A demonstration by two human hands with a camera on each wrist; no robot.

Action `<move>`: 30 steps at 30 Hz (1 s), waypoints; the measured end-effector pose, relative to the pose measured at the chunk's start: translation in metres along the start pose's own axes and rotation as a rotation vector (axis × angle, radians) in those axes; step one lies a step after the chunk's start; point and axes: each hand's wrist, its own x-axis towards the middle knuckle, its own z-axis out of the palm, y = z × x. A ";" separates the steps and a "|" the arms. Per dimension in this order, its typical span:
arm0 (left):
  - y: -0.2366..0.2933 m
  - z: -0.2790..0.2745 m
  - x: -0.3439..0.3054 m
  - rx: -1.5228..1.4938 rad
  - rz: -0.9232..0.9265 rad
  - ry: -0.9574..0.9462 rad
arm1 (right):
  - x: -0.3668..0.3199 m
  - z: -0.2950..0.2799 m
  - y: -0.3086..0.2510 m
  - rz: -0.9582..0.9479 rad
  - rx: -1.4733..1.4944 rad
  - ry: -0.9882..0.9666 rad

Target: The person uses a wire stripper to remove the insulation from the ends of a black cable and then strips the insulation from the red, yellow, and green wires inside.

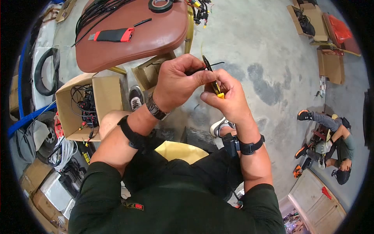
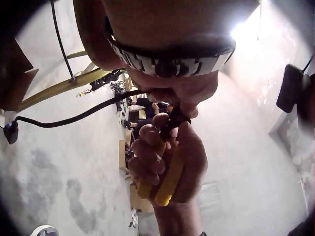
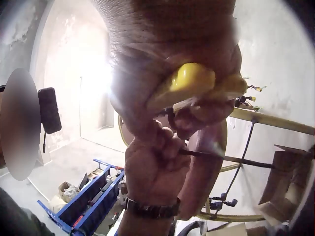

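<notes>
In the head view, my right hand (image 1: 230,95) grips a pair of pliers (image 1: 213,80) with yellow handles and dark jaws, held up in front of my knees. Its two yellow handles show between the curled fingers in both wrist views. My left hand (image 1: 179,80) pinches a black cable (image 2: 74,120) right at the pliers' jaws. From the left fingers the cable trails away, ending in a dark connector (image 2: 11,132) in the left wrist view. Fingers of both hands overlap around the jaws, so the cable's gripped end is mostly hidden.
A red-brown chair seat (image 1: 136,50) ahead bears a red-and-black utility knife (image 1: 113,35), a tape roll (image 1: 160,5) and coiled black cables (image 1: 91,17). A cardboard box (image 1: 74,130) with wires stands at left. Another person (image 1: 337,136) sits at right.
</notes>
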 end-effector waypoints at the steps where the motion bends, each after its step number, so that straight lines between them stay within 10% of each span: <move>1: 0.002 -0.001 0.000 0.012 0.015 0.011 | 0.002 0.003 0.000 -0.017 0.000 0.003; 30: 0.014 -0.003 -0.002 0.227 -0.041 0.127 | 0.005 0.003 0.006 -0.056 -0.019 -0.006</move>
